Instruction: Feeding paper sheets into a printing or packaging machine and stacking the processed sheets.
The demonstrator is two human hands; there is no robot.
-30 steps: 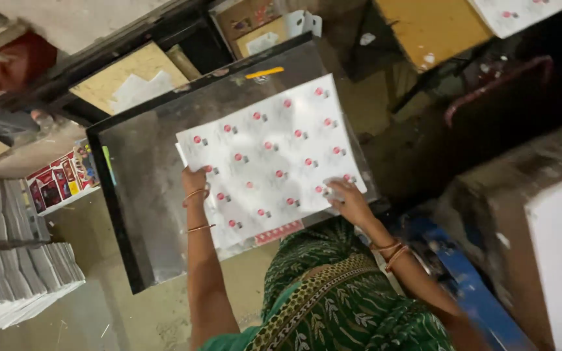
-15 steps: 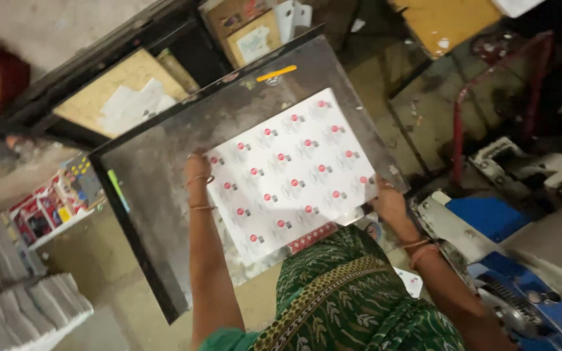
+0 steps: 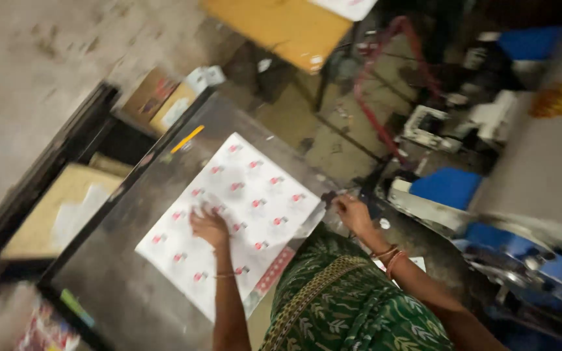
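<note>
Paper sheets (image 3: 242, 214) — white, printed all over with small red-and-pink motifs in rows — lie as a flat stack on a grey metal table (image 3: 118, 286), set at an angle to its edges. A red patterned strip shows along the stack's near edge, just in front of the person's green patterned clothing (image 3: 352, 305).

The left hand (image 3: 208, 226) rests palm down on the top sheet near the middle of the stack, fingers spread and flat against the paper; it presses rather than grips, with nothing closed inside it. A thin bangle sits on that wrist. The right hand (image 3: 352, 213) is off the stack, just past its right corner at the table's edge, fingers loosely curled; it is blurred, and whether it has hold of anything cannot be told. Red and orange bangles (image 3: 388, 255) circle the right wrist.

A short yellow mark (image 3: 187, 138) lies on the table beyond the stack's far corner. Past the table's far edge stand cardboard boxes (image 3: 164, 104) — and further back a yellow-topped table (image 3: 281, 26). To the right is blue and grey machinery (image 3: 482, 214), with a red metal frame (image 3: 385, 71) behind it, all on a worn concrete floor (image 3: 40, 65).
</note>
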